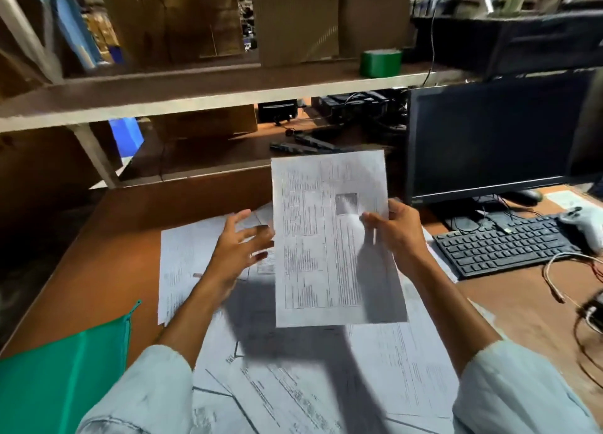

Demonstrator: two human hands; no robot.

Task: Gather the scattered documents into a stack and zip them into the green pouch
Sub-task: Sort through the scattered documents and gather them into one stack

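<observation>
Right hand (396,229) pinches sheet (329,237); left hand (239,244) spread beside.

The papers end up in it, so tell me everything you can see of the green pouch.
The green pouch is flat, teal-green and smooth-looking, lying on the desk at the near left, cut off by the frame's edges. A zip runs along its right edge, its tail poking past the far corner; open or closed is unclear. Neither the left hand nor the right hand, holding a sheet, touches it.
</observation>
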